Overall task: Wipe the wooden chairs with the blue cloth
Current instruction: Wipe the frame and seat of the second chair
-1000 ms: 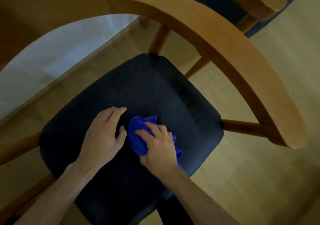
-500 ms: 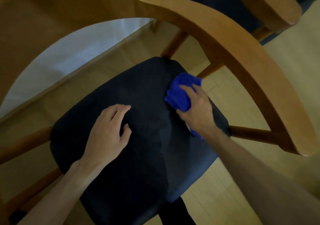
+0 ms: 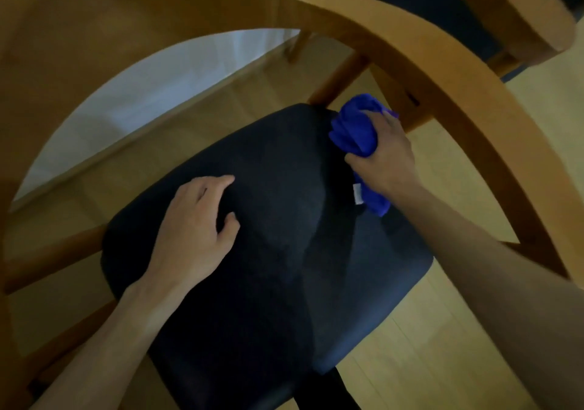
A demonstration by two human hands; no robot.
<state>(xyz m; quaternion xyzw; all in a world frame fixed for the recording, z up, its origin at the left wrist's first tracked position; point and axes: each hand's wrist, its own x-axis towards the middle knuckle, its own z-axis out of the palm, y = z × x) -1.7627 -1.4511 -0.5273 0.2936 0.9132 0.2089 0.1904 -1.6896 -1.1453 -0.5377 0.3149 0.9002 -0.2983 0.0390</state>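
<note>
- The left hand lies palm down on the near-left part of the dark seat cushion, fingers loosely spread and gripping nothing. It has scarcely shifted over the last second, so I judge it is only steadying the chair.
- The right hand has travelled from the near middle of the cushion up to its far right corner. Its fingers are curled round the bunched blue cloth and press it down there.
- The cloth now sits on that far right corner, just beside the rear leg. A tail with a small white tag hangs out below the wrist over the cushion's right edge.
- This reads as one long stroke across the seat, from near to far. The cushion's right side looks covered; the left half, under the resting hand, likely is not.
- Room at that corner is tight. The curved wooden backrest rail arches close over the right hand, and its upright stands just beyond the knuckles. A further push risks knocking wood.
- Open cushion lies to the left and toward the near edge, so a return stroke has free run there.
- Past the right edge is bare wooden floor, where the cloth's tail could slip off.
- Farther off, at the top right, stands a second chair, apparently not yet reached.
</note>
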